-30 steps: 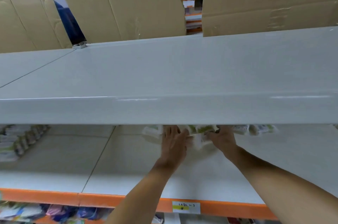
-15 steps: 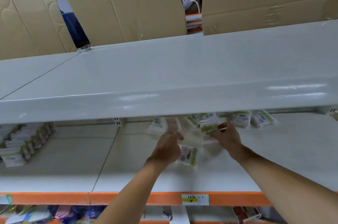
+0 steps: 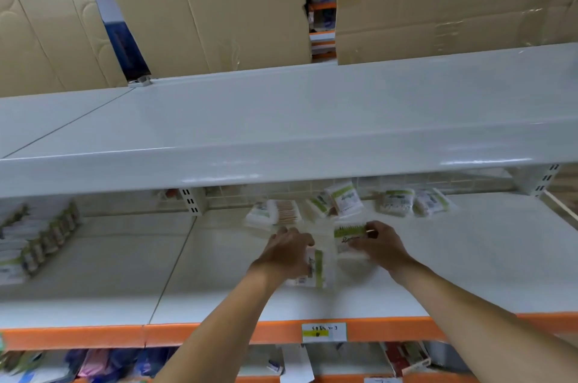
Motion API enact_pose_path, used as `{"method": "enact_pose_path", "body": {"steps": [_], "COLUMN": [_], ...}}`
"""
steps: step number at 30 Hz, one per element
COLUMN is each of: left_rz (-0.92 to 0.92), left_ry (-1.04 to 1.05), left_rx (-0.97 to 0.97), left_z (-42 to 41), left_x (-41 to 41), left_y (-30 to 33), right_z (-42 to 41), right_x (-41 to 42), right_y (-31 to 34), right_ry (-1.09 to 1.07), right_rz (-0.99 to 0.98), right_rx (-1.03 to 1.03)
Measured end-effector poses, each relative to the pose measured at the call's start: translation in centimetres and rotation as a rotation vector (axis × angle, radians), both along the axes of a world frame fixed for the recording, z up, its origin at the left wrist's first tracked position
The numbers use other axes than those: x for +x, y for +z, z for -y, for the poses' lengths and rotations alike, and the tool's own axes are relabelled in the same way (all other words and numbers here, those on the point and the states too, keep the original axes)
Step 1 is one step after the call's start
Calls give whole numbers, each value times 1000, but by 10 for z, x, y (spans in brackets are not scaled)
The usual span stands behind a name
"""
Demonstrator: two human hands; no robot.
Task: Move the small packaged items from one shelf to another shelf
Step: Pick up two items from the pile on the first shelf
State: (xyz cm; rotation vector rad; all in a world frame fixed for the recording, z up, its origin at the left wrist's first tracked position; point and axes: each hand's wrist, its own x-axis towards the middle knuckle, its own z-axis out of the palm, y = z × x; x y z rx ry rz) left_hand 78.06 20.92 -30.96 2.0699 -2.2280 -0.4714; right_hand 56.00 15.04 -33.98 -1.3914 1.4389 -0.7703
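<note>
Green-striped white plastic is crinkling under my fingers: my left hand [image 3: 289,253] is curling round one small packet [image 3: 312,270] low on the middle shelf [image 3: 469,257], and my right hand [image 3: 377,245] is pinching another packet [image 3: 348,237] by its top edge. I am judging this the pick-up step. Loose packets [image 3: 395,201] are lying behind, by the wire back. Next I am needing to draw both clear of the upper shelf [image 3: 281,170].

Location type: retail shop or stockroom. The white metal shelf [image 3: 469,257] carries an orange front rail with a price label [image 3: 324,332]. Packaged goods [image 3: 395,202] lie on it; large cardboard cartons [image 3: 453,1] stand above it.
</note>
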Motion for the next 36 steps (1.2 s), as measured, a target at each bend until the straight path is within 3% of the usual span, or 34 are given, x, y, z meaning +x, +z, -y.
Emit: {"method": "enact_pose_path", "body": {"steps": [3, 14, 21, 29, 36], "left_rz": [-17, -283, -343, -348, -491], "left_ry": [34, 458, 661, 769, 733], "left_rx": [6, 9, -117, -219, -268], "left_z": [-5, -69, -119, -148, -165], "left_x": [5, 58, 104, 181, 278], "left_y": [4, 14, 13, 9, 7], "right_z": [-3, -22, -37, -58, -80], "right_x": [1, 53, 112, 201, 293], "right_y": [0, 11, 21, 24, 24], "right_ry": [59, 279, 412, 530, 451], "right_rz": [-39, -67, -61, -78, -23], "right_rx": [-16, -71, -114, -158, -148]}}
